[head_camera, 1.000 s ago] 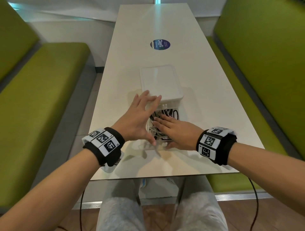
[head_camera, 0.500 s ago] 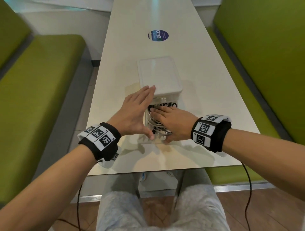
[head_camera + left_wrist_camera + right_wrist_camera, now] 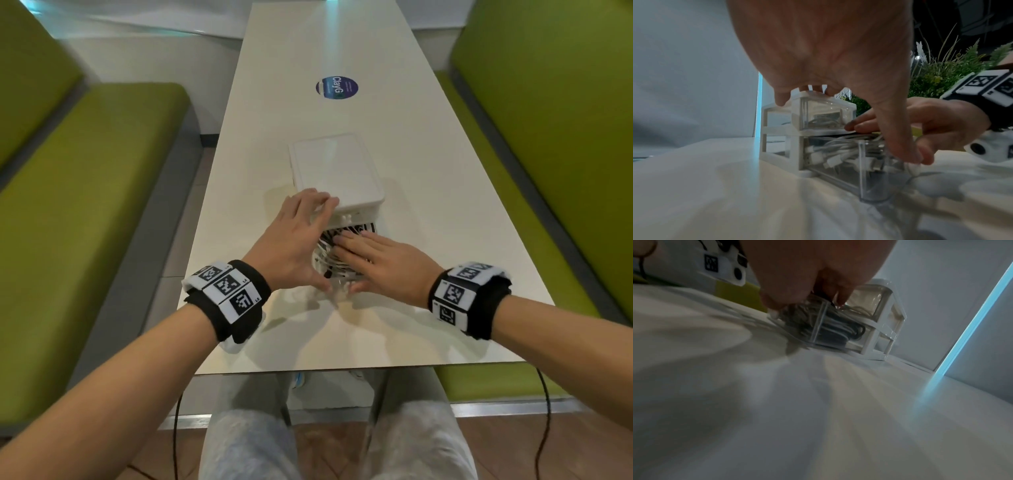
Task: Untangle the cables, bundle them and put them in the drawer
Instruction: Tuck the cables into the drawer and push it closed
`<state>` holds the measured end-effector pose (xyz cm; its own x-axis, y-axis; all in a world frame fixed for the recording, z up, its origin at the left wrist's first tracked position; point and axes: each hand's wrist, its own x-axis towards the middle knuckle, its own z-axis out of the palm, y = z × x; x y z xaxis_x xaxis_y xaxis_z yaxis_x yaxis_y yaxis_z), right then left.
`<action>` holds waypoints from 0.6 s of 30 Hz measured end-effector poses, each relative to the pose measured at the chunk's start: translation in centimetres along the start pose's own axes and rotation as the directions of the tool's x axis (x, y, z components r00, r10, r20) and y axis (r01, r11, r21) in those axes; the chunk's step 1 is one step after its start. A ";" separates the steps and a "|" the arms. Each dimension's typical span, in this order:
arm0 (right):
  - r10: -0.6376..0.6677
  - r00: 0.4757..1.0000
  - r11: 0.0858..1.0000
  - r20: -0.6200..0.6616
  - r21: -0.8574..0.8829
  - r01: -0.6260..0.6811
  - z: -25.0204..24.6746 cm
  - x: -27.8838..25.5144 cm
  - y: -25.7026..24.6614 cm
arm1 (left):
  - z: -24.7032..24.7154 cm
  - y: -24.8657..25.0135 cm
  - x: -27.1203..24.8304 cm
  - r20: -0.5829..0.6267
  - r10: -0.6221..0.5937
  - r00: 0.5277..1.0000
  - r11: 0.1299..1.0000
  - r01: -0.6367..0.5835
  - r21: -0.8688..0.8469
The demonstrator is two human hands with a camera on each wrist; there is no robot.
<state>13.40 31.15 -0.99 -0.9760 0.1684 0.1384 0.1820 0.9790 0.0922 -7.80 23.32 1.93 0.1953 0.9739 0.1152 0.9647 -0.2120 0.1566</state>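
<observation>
A white drawer unit (image 3: 337, 171) stands in the middle of the table. Its clear bottom drawer (image 3: 875, 175) is pulled partly out toward me and holds bundled white and dark cables (image 3: 836, 154). My left hand (image 3: 305, 240) rests its straight fingers on the unit's top front edge, and its thumb (image 3: 906, 152) touches the drawer's front. My right hand (image 3: 363, 262) lies flat on the cables (image 3: 346, 228) in the drawer, pressing them down. The right wrist view shows dark cable coils (image 3: 838, 332) inside the clear drawer. The upper drawer (image 3: 824, 116) is closed, with some cables inside.
The white table (image 3: 428, 171) carries a round blue sticker (image 3: 336, 88) at its far end. Green benches (image 3: 85, 222) (image 3: 555, 137) run along both sides. Green plants (image 3: 941, 73) stand beyond the right hand. My knees are under the near edge.
My left fingers have come to rest on the unit's top front edge. The right hand stays flat on the cables, and the drawer looks slightly further in.
</observation>
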 end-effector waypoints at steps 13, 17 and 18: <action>0.299 0.946 0.948 -0.125 -0.076 -0.310 -1.4 -0.2 0.4 | 0.0 -0.1 1.8 -0.046 0.009 0.999 0.996 -0.013 -0.092; 0.382 0.913 0.923 -0.144 0.096 -0.371 -1.2 -1.2 0.1 | 0.3 -0.6 1.4 -0.059 0.015 0.998 0.984 -0.025 -0.179; 0.386 0.912 0.921 -0.136 0.106 -0.374 -1.1 -1.4 -0.1 | 0.4 -0.7 1.3 -0.061 0.018 0.998 0.980 -0.030 -0.199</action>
<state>14.87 30.72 -0.13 -0.8040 0.5159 0.2957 0.5200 0.8512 -0.0713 -8.17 24.76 1.57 0.2015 0.9633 0.1773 0.9039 -0.2526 0.3450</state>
